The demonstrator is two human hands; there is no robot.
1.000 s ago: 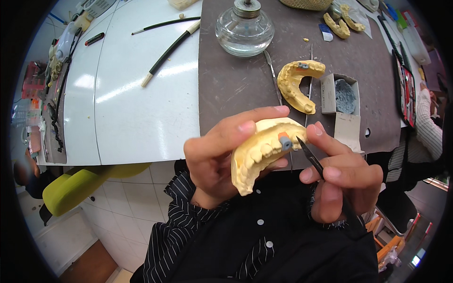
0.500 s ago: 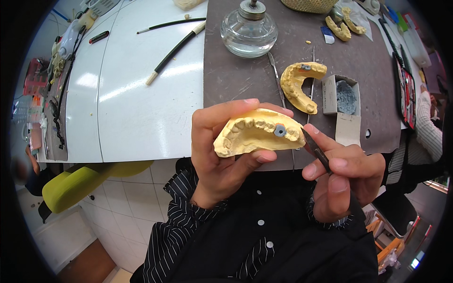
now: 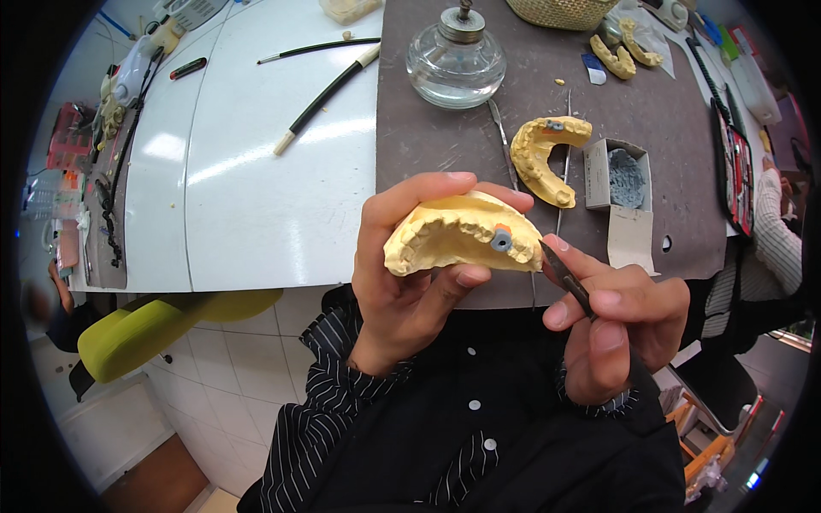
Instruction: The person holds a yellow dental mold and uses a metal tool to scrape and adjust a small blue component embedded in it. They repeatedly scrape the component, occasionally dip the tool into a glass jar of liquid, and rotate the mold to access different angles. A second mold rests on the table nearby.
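My left hand (image 3: 398,265) grips a yellow plaster dental model (image 3: 445,227), thumb below and fingers behind its back edge. A grey piece (image 3: 502,241) with a dark hole sits among the model's teeth, with a bit of orange beside it. In my right hand (image 3: 620,316) is a dark, thin-bladed carving tool (image 3: 566,278), pinched between thumb and fingers. Its tip is at the model's right end; whether it touches is hard to tell. Behind the hands, a second dental model (image 3: 534,171), also with a grey piece, lies on the brown mat (image 3: 445,145).
A glass spirit lamp (image 3: 456,64) stands at the back of the mat. To the right is an open box of blue-grey material (image 3: 629,178). Metal instruments (image 3: 503,137) lie near the second model. Two black-handled tools (image 3: 325,98) rest on the white tabletop (image 3: 239,205). A person's knitted sleeve (image 3: 776,218) shows far right.
The held model has tilted slightly and shifted a little left. My right hand with the carving tool has moved slightly left too. The whole view has shifted a little.
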